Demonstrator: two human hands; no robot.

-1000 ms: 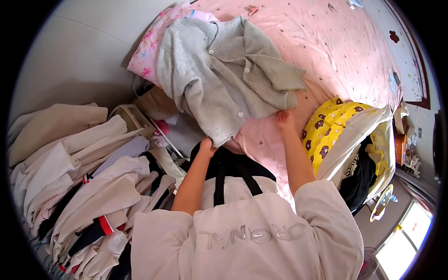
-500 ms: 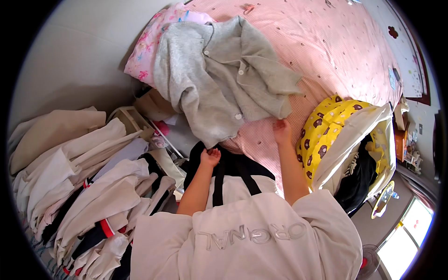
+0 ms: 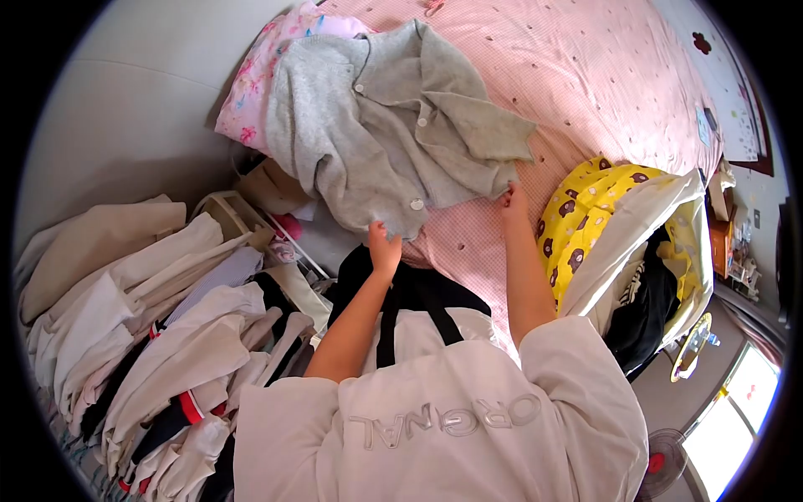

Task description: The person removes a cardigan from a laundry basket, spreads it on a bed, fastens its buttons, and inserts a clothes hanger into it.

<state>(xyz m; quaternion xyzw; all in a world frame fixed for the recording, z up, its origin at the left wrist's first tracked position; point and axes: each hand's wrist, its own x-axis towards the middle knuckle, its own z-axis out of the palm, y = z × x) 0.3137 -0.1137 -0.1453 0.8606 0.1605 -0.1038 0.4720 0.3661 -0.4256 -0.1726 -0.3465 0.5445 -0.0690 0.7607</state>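
Observation:
A grey buttoned cardigan (image 3: 335,117) lies spread out, partly over a pink floral pillow (image 3: 247,96) and partly over the pink bed sheet (image 3: 602,92). My left hand (image 3: 385,249) is at its lower hem, left of the bottom button, with fingertips over the knit edge and the fingers closed on it. At the lower right corner of the cardigan, my right hand (image 3: 514,203) pinches the edge of the knit. One sleeve lies folded out to the right, above my right hand.
Many white, beige and dark clothes (image 3: 159,335) are piled at the left. A yellow bear-print basket (image 3: 590,213) with dark clothes (image 3: 640,314) stands at the right. Behind the left pile is a beige frame (image 3: 226,205). A fan (image 3: 661,464) and a window are at lower right.
My left hand let go of the hem, dropped below it, then rose back to it. My right hand has moved up to the cardigan's corner. The cardigan sits slightly further left in view.

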